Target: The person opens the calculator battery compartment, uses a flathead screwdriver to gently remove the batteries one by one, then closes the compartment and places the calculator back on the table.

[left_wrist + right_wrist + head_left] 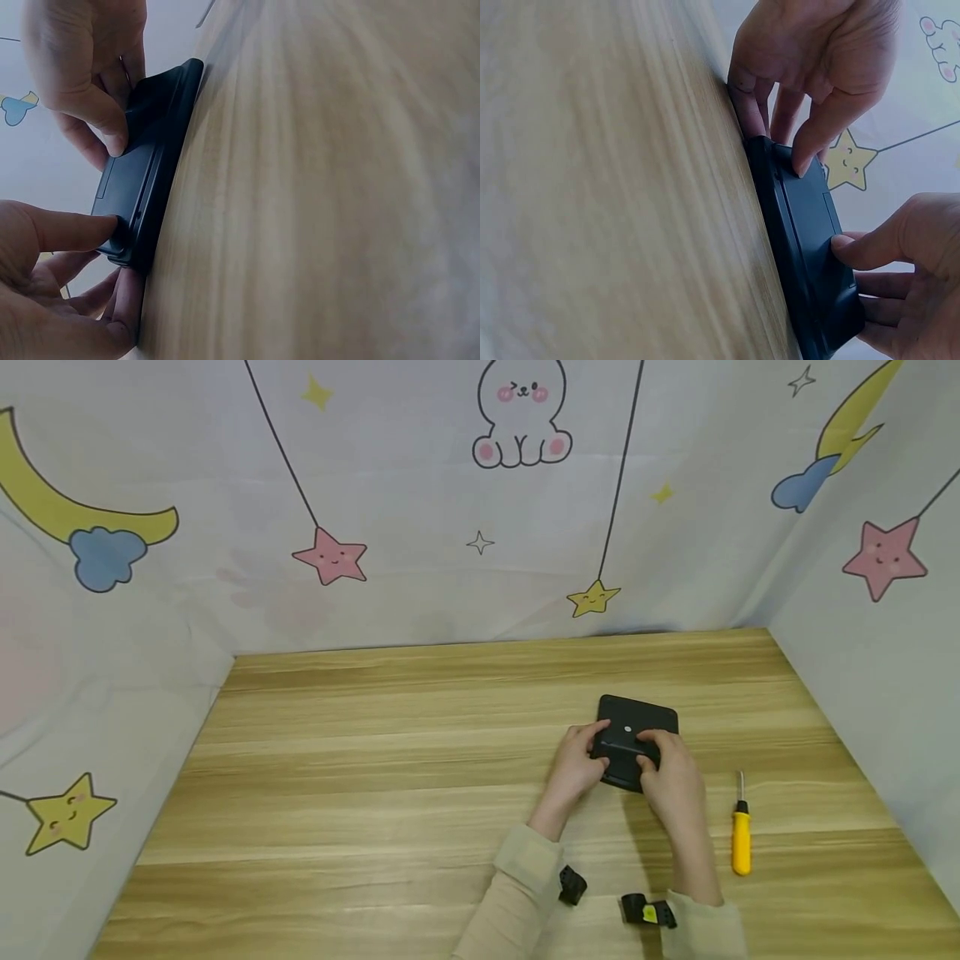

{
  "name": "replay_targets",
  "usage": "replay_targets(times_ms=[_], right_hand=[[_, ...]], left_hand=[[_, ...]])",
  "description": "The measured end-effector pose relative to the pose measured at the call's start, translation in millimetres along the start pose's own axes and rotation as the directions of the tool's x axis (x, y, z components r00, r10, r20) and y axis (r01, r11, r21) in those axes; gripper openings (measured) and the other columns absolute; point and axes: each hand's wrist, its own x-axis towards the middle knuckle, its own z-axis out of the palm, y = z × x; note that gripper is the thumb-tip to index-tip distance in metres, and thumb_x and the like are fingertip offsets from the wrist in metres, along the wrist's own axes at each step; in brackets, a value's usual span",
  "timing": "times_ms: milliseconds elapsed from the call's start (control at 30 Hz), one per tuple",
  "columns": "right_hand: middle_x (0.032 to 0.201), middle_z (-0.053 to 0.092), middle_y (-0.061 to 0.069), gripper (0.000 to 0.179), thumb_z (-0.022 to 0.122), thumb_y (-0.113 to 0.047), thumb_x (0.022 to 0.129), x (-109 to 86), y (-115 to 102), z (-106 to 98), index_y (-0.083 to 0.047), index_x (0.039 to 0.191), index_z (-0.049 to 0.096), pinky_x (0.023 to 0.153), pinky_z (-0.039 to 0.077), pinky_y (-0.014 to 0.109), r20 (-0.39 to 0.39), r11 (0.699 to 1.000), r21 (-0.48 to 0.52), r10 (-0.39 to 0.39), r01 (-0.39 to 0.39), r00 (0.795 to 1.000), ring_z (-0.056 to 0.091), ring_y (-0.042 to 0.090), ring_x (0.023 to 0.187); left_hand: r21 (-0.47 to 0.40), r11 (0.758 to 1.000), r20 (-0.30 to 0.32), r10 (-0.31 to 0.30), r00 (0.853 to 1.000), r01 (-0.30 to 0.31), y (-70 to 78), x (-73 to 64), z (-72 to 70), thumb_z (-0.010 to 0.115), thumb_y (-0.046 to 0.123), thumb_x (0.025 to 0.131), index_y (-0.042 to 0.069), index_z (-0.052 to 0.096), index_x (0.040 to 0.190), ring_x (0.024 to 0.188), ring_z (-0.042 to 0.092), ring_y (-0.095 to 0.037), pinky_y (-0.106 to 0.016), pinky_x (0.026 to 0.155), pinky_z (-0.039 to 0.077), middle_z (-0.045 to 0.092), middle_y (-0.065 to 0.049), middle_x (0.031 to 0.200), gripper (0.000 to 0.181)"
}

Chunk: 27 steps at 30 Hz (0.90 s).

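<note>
The table (337, 777) has room at left; device (623, 747) and screwdriver (741, 839) obstruct right.

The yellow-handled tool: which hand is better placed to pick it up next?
Probably the right hand, which is nearer to the yellow-handled tool. The left hand is farther off, with the right forearm in between. Both hold the black device, so either would likely have to let go first.
</note>
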Motion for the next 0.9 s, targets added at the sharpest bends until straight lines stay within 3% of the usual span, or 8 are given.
replay_targets(times_ms=[900], right_hand=[[0.131, 0.052, 0.026, 0.031, 0.057, -0.003, 0.091, 0.8, 6.8, 1.2, -0.002, 0.121, 0.057, 0.099, 0.038, 0.06, -0.004, 1.0, -0.025, -0.011, 0.01, 1.0, 0.048, 0.046, 0.121]], left_hand=[[0.006, 1.0, -0.023, 0.018, 1.0, -0.017, -1.2, -1.3, 4.0, 0.066, -0.006, 0.077, 0.016, 0.061, 0.131, 0.086, 0.047, -0.014, -0.018, 0.071, 0.035, 0.056, -0.007, 0.107, 0.059]])
